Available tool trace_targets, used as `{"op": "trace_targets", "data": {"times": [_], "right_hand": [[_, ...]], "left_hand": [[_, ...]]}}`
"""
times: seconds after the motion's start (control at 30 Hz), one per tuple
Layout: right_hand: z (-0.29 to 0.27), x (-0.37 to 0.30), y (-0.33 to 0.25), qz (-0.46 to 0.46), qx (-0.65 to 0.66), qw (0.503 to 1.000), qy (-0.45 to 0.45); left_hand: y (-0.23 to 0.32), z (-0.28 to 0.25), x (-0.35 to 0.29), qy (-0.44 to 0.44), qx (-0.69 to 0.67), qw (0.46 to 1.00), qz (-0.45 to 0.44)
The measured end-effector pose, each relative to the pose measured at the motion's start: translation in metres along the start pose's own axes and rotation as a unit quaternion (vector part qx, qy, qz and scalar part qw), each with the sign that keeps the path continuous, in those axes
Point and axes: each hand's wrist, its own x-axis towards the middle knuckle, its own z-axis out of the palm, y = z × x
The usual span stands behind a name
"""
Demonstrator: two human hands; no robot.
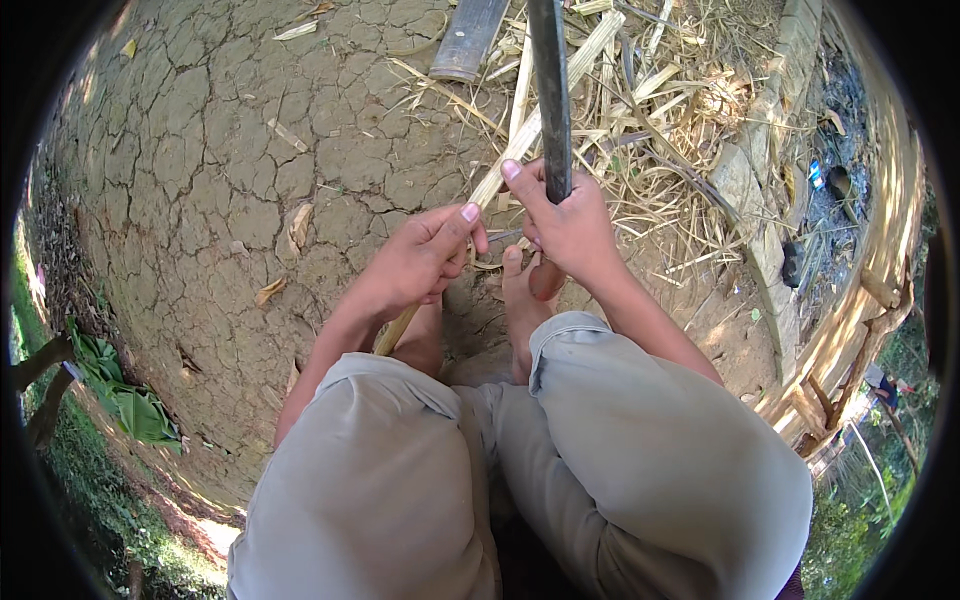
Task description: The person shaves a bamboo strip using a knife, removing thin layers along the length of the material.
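A long pale bamboo strip (545, 115) slants from the far litter down between my hands. My left hand (420, 250) is closed on it, thumb on top; the strip's lower end shows under my left wrist, near my left knee. My right hand (572, 222) is closed around a long dark tool (552, 90) that looks like a machete, rising out of the top of the frame. A reddish-brown end (546, 279), probably its handle, shows below the fist. My right thumb points toward the strip, close beside it. The fingers' undersides are hidden.
My bare feet (523, 300) stand on cracked earth (220, 170) below my hands. Shavings and split strips (650, 180) litter the far right. A dark bamboo piece (470, 40) lies beyond. A stone edge (755, 215) runs along the right; green leaves (135, 405) lie at left.
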Motion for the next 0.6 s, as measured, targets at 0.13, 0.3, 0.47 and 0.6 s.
{"op": "trace_targets", "data": {"times": [0.13,0.3,0.47,0.6], "right_hand": [[-0.005,-0.008,-0.004,-0.156,-0.252,0.955,0.002],[0.0,-0.013,0.003,-0.282,-0.388,0.878,-0.005],[0.003,-0.004,0.012,-0.373,-0.466,0.799,0.069],[0.002,0.001,0.017,-0.381,-0.477,0.785,0.103]], "left_hand": [[-0.008,-0.002,-0.008,0.047,-0.01,0.998,0.046],[-0.008,-0.002,-0.011,0.096,0.009,0.995,0.022],[0.0,0.007,-0.019,0.144,0.017,0.989,-0.017],[-0.009,-0.001,-0.019,0.099,0.025,0.995,0.013]]}}
